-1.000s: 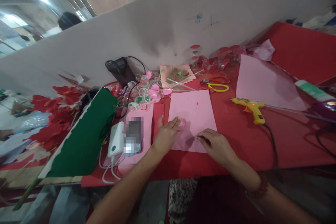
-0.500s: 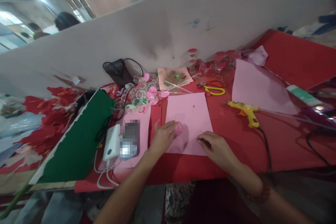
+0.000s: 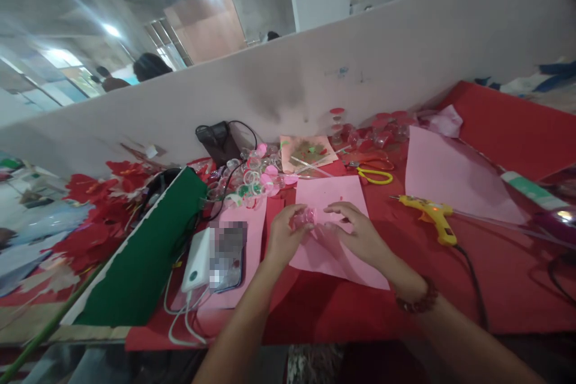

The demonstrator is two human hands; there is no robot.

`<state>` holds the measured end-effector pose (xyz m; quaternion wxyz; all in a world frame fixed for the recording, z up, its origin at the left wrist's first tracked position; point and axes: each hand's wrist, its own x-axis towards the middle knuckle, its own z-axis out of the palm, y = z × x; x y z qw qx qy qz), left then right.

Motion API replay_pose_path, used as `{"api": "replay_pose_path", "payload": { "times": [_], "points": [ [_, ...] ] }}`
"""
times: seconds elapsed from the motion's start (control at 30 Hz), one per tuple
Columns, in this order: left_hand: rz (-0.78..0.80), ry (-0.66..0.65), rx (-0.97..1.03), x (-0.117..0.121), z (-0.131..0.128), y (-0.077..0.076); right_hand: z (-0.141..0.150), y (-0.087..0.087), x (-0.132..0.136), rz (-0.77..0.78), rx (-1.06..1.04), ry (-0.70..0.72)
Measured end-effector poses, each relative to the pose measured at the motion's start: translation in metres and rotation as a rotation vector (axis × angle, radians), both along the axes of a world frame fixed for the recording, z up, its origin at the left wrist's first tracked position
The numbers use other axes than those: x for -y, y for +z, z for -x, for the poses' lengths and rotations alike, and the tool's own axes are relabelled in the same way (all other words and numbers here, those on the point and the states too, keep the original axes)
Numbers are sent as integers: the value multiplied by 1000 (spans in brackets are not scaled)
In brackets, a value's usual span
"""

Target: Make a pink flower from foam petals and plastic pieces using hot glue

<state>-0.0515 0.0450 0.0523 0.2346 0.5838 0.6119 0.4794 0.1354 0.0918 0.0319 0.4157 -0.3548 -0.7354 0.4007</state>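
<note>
A small clear plastic cup with a pinkish tint (image 3: 305,216) is held between the thumb and fingers of my left hand (image 3: 283,237). It is over a pink sheet (image 3: 330,188) on the red-covered table, and its far end is partly hidden by my fingers. Just right of the cup, my right hand (image 3: 355,231) has its thumb and fingers apart with nothing visible between them. The lower right corner of the sheet looks slightly lifted, below my right hand. A tiny red bit lies near the sheet's top.
Clear cups with pink discs (image 3: 258,177) crowd the back left. Scissors with yellow and orange handles (image 3: 374,176) lie behind the sheet. At right rests a yellow glue gun (image 3: 429,213) with its cord. A phone (image 3: 236,264) and white power bank (image 3: 198,261) lie at left, beside a green board (image 3: 153,264).
My left hand has taken hold of the cup from the sheet. My right hand has lifted, moved toward the cup and spread its fingers. The sheet has shifted, and the camera view has tilted upward.
</note>
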Motion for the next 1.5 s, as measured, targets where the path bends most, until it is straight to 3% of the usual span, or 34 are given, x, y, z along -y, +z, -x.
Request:
{"api": "replay_pose_path", "payload": {
  "times": [0.1, 0.23, 0.3, 0.43, 0.57, 0.67, 0.83, 1.0, 1.33, 1.5],
  "points": [
    [-42, 19, 59, -8, 3, 2, 16, 5, -27, 26, -72, -29],
    [72, 40, 431, -13, 14, -4, 28, -8, -35, 125, -115, -22],
    [97, 72, 643, -12, 24, -10, 29, -18, -28, 102, 7, 119],
    [-24, 191, 971, -10, 47, -20, 28, -31, -14, -161, 370, 488],
    [-57, 209, 1150, -11, 60, -17, 30, -33, -14, -236, 464, 501],
    [-68, 148, 1026, -14, 51, -10, 27, -25, -20, -126, 293, 340],
    [-41, 67, 456, -26, 18, -6, 16, -11, -29, 111, -129, 57],
    [-112, -7, 170, -37, -8, -9, 11, -13, -37, 36, -222, 106],
    [-88, -137, 386, -28, -11, -15, 16, -6, -34, -9, -89, 178],
    [41, -137, 713, -27, -15, -19, 16, -11, -32, 31, -52, 145]
  ]
}}
